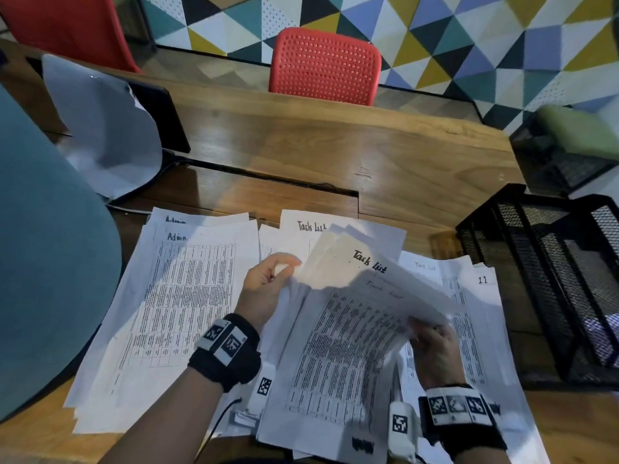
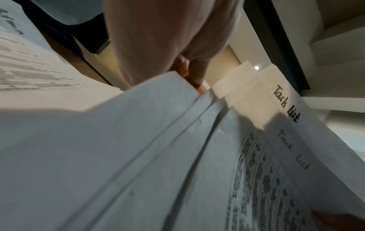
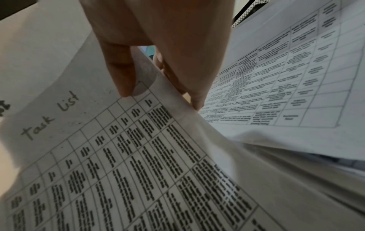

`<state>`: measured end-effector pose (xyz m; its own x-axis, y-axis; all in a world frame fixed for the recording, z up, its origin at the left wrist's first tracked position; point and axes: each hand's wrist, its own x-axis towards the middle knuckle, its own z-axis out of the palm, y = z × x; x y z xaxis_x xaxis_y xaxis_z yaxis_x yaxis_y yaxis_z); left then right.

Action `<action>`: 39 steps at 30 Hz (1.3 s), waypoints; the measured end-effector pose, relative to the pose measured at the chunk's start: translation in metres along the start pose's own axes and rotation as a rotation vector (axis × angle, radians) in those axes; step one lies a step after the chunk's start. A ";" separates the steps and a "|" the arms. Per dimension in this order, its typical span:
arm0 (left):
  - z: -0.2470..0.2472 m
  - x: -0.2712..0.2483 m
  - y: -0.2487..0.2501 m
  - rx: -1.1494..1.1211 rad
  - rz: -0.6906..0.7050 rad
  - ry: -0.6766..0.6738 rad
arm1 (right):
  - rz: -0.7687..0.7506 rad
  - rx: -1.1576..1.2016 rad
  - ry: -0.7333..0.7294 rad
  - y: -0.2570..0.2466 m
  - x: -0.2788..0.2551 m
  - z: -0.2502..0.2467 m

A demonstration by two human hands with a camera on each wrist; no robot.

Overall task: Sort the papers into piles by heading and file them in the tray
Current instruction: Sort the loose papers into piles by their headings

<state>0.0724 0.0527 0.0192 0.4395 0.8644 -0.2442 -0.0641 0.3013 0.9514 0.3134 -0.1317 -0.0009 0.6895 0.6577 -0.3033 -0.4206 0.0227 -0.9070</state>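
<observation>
Head view, both hands' fingers pinching lifted Task List sheets (image 1: 351, 316), table print blurred, tray (image 1: 549, 283) cut off.

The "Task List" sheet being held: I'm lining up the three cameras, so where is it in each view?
Head: the held sheet lies centre-low, between the left hand and right hand.
Left wrist: lower right.
Right wrist: lower left, pinched by the fingers.
Shared landmark: its handwritten "Task List" heading.

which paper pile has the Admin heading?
The left pile, beside the left hand; "Admin" is handwritten on top. Middle and right sheets read "Task List".
</observation>
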 end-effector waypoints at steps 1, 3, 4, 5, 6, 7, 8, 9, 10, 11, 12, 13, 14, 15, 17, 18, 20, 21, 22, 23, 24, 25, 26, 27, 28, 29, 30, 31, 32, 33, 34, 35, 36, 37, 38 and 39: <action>0.001 -0.002 0.000 0.016 0.017 -0.018 | 0.008 0.043 0.001 0.002 0.002 -0.003; 0.004 -0.004 0.001 -0.007 0.009 -0.040 | 0.020 0.033 -0.018 0.004 0.004 -0.005; 0.006 -0.005 0.002 -0.031 -0.003 -0.055 | 0.030 0.013 -0.036 0.004 0.005 -0.005; 0.008 -0.007 0.004 -0.043 -0.021 -0.076 | 0.059 -0.008 -0.068 0.003 0.004 -0.003; 0.011 -0.008 0.006 -0.047 -0.038 -0.104 | 0.107 -0.028 -0.095 0.003 0.004 -0.001; 0.014 -0.009 0.008 -0.039 -0.058 -0.142 | 0.146 -0.036 -0.121 0.002 0.002 0.002; 0.015 -0.010 0.008 -0.009 -0.079 -0.179 | 0.179 -0.043 -0.134 0.002 0.002 0.005; 0.017 -0.011 0.009 0.044 -0.097 -0.203 | 0.204 -0.056 -0.132 0.001 0.002 0.009; 0.018 -0.012 0.009 0.107 -0.125 -0.211 | 0.216 -0.080 -0.125 0.001 0.002 0.012; 0.018 -0.013 0.007 0.159 -0.150 -0.227 | 0.225 -0.092 -0.111 0.002 0.003 0.015; 0.019 -0.015 0.006 0.180 -0.167 -0.255 | 0.226 -0.087 -0.092 0.002 0.004 0.016; 0.019 -0.019 0.002 0.199 -0.172 -0.274 | 0.220 -0.058 -0.077 0.001 0.004 0.018; 0.019 -0.025 0.001 0.234 -0.184 -0.295 | 0.213 -0.014 -0.060 0.000 0.003 0.017; 0.019 -0.030 -0.003 0.245 -0.186 -0.318 | 0.211 0.031 -0.044 -0.001 0.003 0.015; 0.023 -0.040 -0.014 0.295 -0.216 -0.344 | 0.212 0.065 -0.034 -0.003 0.001 0.008; 0.025 -0.042 -0.021 0.320 -0.224 -0.312 | 0.208 0.044 -0.042 -0.002 0.000 0.003; 0.031 -0.044 -0.024 0.266 -0.231 -0.242 | 0.220 -0.119 -0.018 -0.002 -0.010 -0.006; 0.035 -0.045 -0.021 0.219 -0.229 -0.233 | 0.219 -0.237 -0.017 -0.002 -0.016 -0.010; 0.039 -0.045 -0.017 0.192 -0.238 -0.258 | 0.218 -0.339 -0.039 -0.003 -0.023 -0.012; 0.042 -0.043 -0.018 0.177 -0.242 -0.278 | 0.222 -0.406 -0.058 -0.003 -0.030 -0.015; 0.043 -0.042 -0.018 0.219 -0.253 -0.310 | 0.219 -0.428 -0.066 -0.006 -0.036 -0.017; 0.044 -0.040 -0.022 0.282 -0.234 -0.331 | 0.192 -0.438 -0.035 -0.009 -0.038 -0.026; 0.043 -0.037 -0.029 0.379 -0.219 -0.344 | 0.128 -0.466 0.013 -0.015 -0.040 -0.033; 0.042 -0.033 -0.032 0.468 -0.214 -0.324 | 0.042 -0.548 0.101 -0.021 -0.038 -0.044; 0.038 -0.029 -0.037 0.583 -0.218 -0.246 | -0.042 -0.660 0.200 -0.028 -0.036 -0.055; 0.034 -0.024 -0.040 0.692 -0.200 -0.129 | -0.104 -0.782 0.310 -0.038 -0.031 -0.066; 0.029 -0.019 -0.041 0.787 -0.180 -0.010 | -0.139 -0.887 0.406 -0.046 -0.026 -0.075; 0.025 -0.015 -0.043 0.863 -0.150 0.080 | -0.155 -1.000 0.470 -0.056 -0.020 -0.082; 0.022 -0.010 -0.043 0.926 -0.134 0.134 | -0.147 -1.108 0.517 -0.065 -0.014 -0.087; 0.020 -0.004 -0.045 0.978 -0.140 0.169 | -0.124 -1.206 0.556 -0.071 -0.006 -0.092; 0.019 0.001 -0.046 1.010 -0.158 0.192 | -0.089 -1.284 0.584 -0.076 0.003 -0.095; 0.021 0.004 -0.045 1.035 -0.183 0.204 | -0.054 -1.355 0.592 -0.076 0.011 -0.098; 0.022 0.007 -0.045 1.058 -0.205 0.222 | -0.028 -1.420 0.583 -0.076 0.019 -0.100; 0.023 0.010 -0.047 1.070 -0.221 0.250 | 0.000 -1.476 0.564 -0.074 0.025 -0.099; 0.025 0.012 -0.047 1.070 -0.238 0.267 | 0.027 -1.523 0.538 -0.072 0.032 -0.097; 0.025 0.013 -0.048 1.053 -0.251 0.267 | 0.064 -1.547 0.517 -0.071 0.036 -0.092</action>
<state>0.1041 0.0396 -0.0249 0.1179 0.9238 -0.3642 0.8472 0.0978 0.5222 0.4226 -0.1793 0.0261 0.9423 0.3121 -0.1211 0.2839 -0.9367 -0.2050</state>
